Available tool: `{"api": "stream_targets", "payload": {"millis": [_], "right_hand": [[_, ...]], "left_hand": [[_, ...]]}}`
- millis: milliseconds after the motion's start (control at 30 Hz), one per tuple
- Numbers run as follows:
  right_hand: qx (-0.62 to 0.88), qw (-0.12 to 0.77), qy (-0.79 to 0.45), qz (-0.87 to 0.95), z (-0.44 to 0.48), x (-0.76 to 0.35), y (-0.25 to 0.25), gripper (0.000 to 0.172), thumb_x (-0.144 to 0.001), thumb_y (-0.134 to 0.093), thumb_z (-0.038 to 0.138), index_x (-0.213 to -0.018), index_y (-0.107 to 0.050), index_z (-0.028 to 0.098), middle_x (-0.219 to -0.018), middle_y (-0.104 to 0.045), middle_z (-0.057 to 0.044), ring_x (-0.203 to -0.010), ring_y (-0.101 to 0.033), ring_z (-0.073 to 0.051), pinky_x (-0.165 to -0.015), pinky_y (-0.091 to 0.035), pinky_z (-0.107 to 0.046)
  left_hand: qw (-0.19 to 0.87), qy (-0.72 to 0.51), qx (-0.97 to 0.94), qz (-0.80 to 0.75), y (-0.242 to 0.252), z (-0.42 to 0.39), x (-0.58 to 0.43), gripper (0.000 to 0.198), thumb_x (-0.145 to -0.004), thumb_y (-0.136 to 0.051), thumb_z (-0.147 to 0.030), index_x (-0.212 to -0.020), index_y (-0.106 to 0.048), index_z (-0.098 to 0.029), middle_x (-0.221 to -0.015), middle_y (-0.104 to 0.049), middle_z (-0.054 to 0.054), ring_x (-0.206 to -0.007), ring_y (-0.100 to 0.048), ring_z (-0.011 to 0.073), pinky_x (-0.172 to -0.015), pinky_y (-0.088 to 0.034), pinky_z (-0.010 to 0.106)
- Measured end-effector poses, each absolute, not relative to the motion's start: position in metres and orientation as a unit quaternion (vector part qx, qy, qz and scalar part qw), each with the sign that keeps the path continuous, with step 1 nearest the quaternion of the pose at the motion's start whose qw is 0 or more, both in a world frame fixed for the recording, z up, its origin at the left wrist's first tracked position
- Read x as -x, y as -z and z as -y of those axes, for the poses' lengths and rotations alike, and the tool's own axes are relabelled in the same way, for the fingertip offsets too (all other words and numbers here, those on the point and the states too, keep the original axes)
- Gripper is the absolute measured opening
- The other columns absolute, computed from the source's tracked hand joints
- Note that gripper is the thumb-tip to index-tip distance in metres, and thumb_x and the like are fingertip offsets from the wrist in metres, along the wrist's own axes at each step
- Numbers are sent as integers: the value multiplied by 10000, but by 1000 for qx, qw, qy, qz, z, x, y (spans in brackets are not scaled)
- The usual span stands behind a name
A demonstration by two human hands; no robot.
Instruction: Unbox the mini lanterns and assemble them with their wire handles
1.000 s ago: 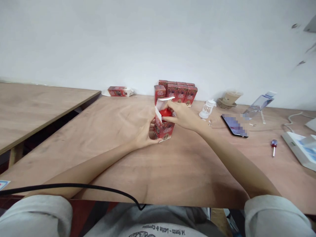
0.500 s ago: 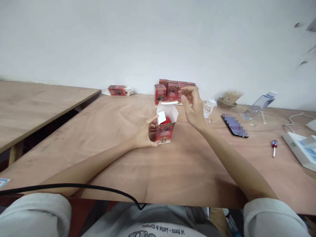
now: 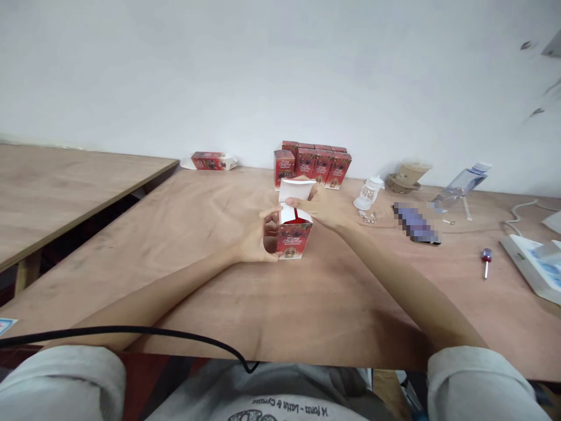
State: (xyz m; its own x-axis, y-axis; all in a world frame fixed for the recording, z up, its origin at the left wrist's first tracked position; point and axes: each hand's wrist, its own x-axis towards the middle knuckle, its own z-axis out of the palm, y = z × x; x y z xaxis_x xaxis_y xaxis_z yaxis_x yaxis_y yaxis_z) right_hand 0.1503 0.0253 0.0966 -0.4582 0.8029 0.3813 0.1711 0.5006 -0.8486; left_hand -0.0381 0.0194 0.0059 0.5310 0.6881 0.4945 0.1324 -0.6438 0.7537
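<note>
Compared with half a second ago, we have brought the right hand in from beside the box to its top, and the white side flaps, which stood open then, are now folded inward, leaving a narrow strip of the red item in view between them. The left hand keeps its place: fingers curled along the box's left side, thumb at the lower front corner, opened to the box's width and holding it upright on the desk. Our right hand is partly open, thumb laid across the flaps; its other fingers pass behind the raised lid, which hides them in part, so we cannot tell whether they grip. Directly behind the box stands a group of closed red boxes; another carton lies on its side near the wall to the left. To the right we find a small white lantern, a cup, a tilted bottle, a phone and a screwdriver, all apart from the hands.
</note>
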Motion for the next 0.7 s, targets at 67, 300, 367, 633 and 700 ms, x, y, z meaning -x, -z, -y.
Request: {"api": "stream_targets", "payload": {"millis": [67, 300, 367, 633, 700], "right_hand": [[301, 389, -364, 791, -18, -155, -99, 517, -811, -544, 574, -1185, -525, 217, -1106, -644, -80, -999, -615, -209, -822, -517, -354], [223, 382, -223, 868, -2, -171, -85, 491, -891, -404, 566, -1214, -564, 233, -1291, -562, -89, -1219, -506, -213, -1045, -371, -431], [232, 390, -197, 869, -2, -172, -80, 443, -929, -361, 510, -1204, -580, 241, -1318, -544, -81, -1253, -478, -188, -1072, -346, -420], [283, 392, -145, 863, -2, -167, -87, 368, -964, -339, 377, -1198, -605, 279, -1243, -621, -31, -1213, -526, -168, -1054, -395, -405], [285, 373, -103, 877, 0, -169, -86, 356, -963, -347, 355, -1202, -602, 291, -1274, -599, -30, -1220, -516, -178, -1049, -398, -428]], "left_hand": [[339, -412, -811, -240, -6, -20, 38, 917, -586, -744, -284, -1319, -196, -349, -1308, -432, 75, -1087, -582, 300, -939, -498, 486], [364, -404, -810, -221, -6, -16, 37, 892, -634, -723, -237, -1344, -196, -354, -1305, -419, 53, -1059, -589, 267, -884, -541, 436], [376, -403, -799, -240, -7, -15, 37, 932, -627, -734, -258, -1359, -163, -353, -1317, -419, 53, -1089, -574, 287, -876, -548, 428], [351, -415, -804, -242, -11, -12, 36, 985, -643, -716, -256, -1414, -104, -290, -1290, -457, 68, -1079, -587, 290, -846, -553, 382], [350, -423, -800, -243, -9, -12, 36, 993, -630, -728, -263, -1417, -123, -282, -1265, -485, 65, -1084, -589, 293, -852, -550, 384]]}}
